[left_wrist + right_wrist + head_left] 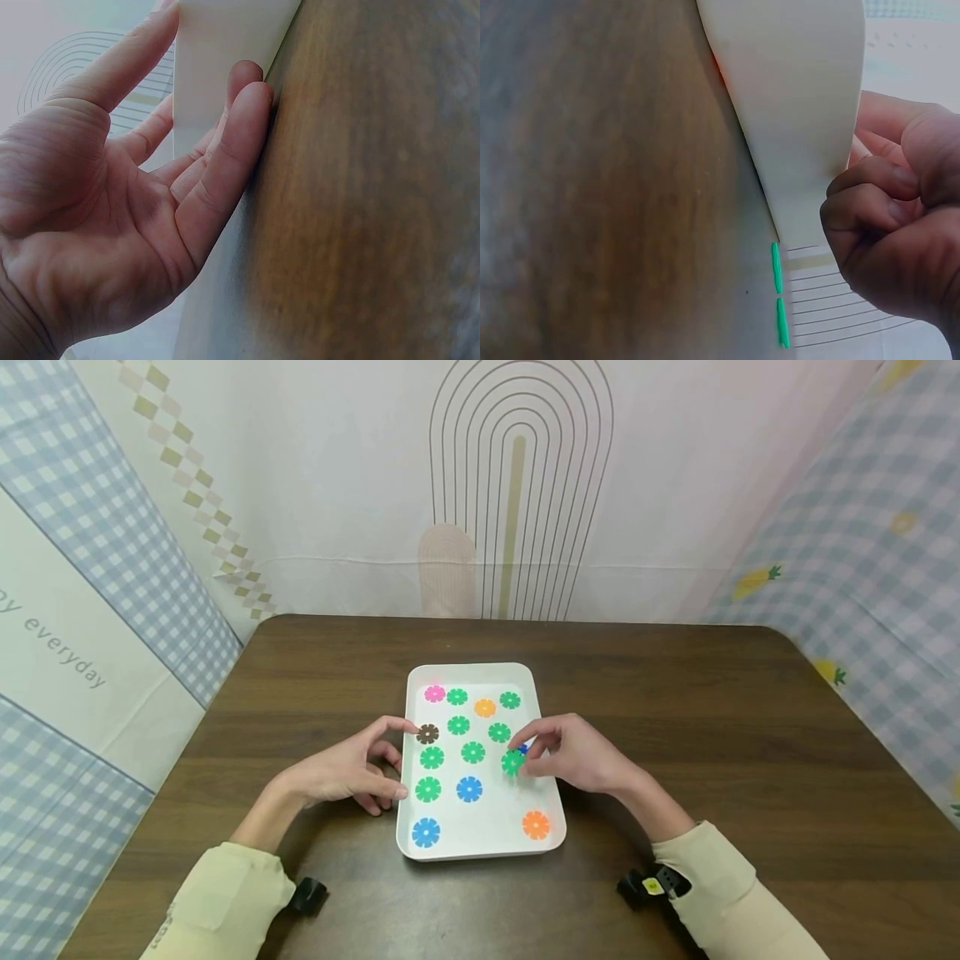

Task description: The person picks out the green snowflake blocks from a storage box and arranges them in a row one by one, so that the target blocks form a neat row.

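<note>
A white tray (495, 822) lies on the table with several notched plastic discs in it, mostly green. My right hand (573, 753) is over its right side, pinching a green notched disc (513, 763) between thumb and fingers. Part of a dark blue disc (523, 748) shows just behind that disc; whether the hand holds it too is unclear. My left hand (348, 768) rests at the tray's left rim, its thumb on the edge and index fingertip beside a brown disc (427, 734). In the left wrist view, its fingers are loosely extended against the tray's side.
Blue discs (469, 789) and an orange disc (536, 825) lie toward the tray's near end; a pink disc (434, 693) lies at its far left. Brown wooden table (637, 677) surrounds the tray. A patterned curtain (337, 485) hangs behind.
</note>
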Motion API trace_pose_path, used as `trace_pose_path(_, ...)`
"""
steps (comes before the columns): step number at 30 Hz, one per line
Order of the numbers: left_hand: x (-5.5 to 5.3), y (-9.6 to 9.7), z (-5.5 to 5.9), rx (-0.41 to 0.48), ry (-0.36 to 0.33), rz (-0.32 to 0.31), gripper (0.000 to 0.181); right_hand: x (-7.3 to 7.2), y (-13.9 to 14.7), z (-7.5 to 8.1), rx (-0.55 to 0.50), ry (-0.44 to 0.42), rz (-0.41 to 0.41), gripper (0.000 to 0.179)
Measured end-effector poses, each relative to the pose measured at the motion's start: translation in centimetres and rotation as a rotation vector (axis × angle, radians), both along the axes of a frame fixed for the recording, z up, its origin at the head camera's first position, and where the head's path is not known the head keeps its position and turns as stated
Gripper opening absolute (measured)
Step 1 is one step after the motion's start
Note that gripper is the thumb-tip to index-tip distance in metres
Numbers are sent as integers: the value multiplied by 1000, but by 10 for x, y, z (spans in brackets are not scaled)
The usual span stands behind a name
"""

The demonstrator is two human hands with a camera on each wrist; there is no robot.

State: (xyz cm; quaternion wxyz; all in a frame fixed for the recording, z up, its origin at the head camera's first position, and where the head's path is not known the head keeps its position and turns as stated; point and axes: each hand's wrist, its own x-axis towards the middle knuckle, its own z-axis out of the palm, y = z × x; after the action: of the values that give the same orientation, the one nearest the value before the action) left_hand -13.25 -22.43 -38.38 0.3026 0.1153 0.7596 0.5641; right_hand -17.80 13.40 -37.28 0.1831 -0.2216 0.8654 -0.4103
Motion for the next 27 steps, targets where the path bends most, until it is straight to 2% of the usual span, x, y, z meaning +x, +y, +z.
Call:
trace_pose_path(9, 0, 0, 0, -2, -3, 0, 87, -4, 9, 3, -89, -8, -68, 26)
trace_pose_path(20, 0, 1, 0, 0, -5, 0, 87, -8, 39, 11, -93, 18, -192, 32)
trace_pose_path(27, 0, 1, 1, -8, -4, 5, 88, -9, 57, 9, -105, 16, -227, 35)
